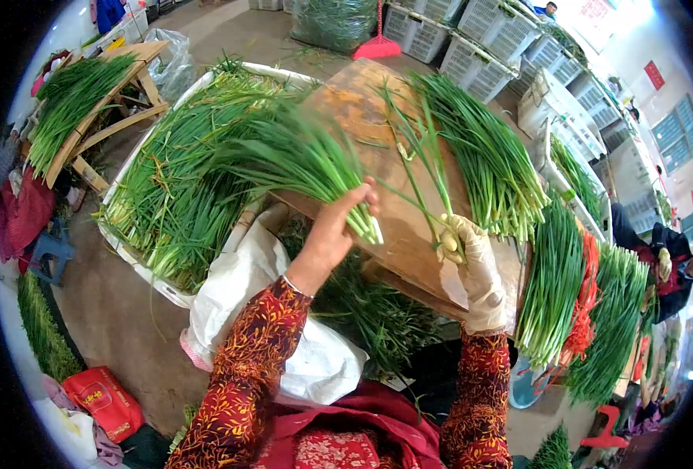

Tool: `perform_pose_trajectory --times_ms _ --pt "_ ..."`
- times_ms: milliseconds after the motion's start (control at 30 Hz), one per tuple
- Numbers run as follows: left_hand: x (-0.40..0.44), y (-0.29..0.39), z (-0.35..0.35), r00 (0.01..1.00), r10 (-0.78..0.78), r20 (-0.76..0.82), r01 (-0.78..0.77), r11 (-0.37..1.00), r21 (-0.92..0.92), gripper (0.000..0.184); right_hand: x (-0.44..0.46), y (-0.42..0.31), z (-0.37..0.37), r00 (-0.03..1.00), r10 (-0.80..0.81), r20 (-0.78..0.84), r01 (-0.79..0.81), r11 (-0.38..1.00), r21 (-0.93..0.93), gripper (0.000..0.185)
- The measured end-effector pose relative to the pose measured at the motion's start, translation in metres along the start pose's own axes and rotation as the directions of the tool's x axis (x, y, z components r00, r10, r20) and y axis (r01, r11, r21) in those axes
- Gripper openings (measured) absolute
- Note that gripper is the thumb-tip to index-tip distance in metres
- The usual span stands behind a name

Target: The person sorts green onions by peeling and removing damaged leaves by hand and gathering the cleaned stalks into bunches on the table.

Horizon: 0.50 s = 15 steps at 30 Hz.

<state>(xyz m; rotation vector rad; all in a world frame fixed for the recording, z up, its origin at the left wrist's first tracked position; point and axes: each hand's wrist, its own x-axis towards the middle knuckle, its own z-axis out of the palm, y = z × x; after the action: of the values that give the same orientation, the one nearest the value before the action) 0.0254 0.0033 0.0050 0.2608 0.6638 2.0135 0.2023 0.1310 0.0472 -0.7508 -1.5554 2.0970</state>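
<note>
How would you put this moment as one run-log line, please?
left hand: grips chive bunch | gloved right hand: holds loose stalks | wooden board: chive pile along right side | white tub: heaped with greens

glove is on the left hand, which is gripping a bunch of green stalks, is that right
No, the head view shows the glove on the right hand. The left hand is bare, and it does grip a bunch of green stalks.

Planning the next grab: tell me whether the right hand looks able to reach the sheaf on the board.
Probably yes: the gloved right hand is close beside the sheaf, nothing between, though it holds a few stalks.
</note>
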Motion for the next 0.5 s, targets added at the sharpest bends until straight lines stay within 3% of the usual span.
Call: perform_pose_trajectory --times_ms 100,167,200,333,400,500 --pt "-0.007 -0.018 0.009 0.99 -0.141 0.004 0.14 0.987 0.079 0.032 -0.001 0.0 0.011 0.997 -0.069 0.039 0.066 0.996 0.063 0.028" --pt "-0.013 -0.025 0.014 0.97 -0.241 -0.019 0.24 0.951 0.197 0.03 0.002 0.003 0.013 0.993 -0.058 0.105 0.032 0.972 0.234 0.027" --pt "-0.008 -0.034 0.015 0.982 -0.18 0.053 0.173 0.978 0.119 0.03 0.001 0.0 0.018 0.992 -0.059 0.109 0.032 0.971 0.235 0.027" --pt "-0.01 -0.04 0.017 0.969 -0.235 0.078 0.229 0.97 0.076 0.031 0.0 -0.003 0.032 0.965 0.062 0.256 -0.098 0.987 0.13 0.027" --pt "-0.011 -0.037 0.016 0.958 -0.273 0.086 0.268 0.961 0.066 0.03 -0.004 -0.009 0.036 0.971 0.202 0.129 -0.187 0.975 -0.122 0.029" --pt "-0.011 -0.036 0.014 0.946 -0.291 0.145 0.285 0.957 0.058 0.025 -0.007 -0.017 0.038 0.965 0.234 0.117 -0.197 0.944 -0.265 0.028"
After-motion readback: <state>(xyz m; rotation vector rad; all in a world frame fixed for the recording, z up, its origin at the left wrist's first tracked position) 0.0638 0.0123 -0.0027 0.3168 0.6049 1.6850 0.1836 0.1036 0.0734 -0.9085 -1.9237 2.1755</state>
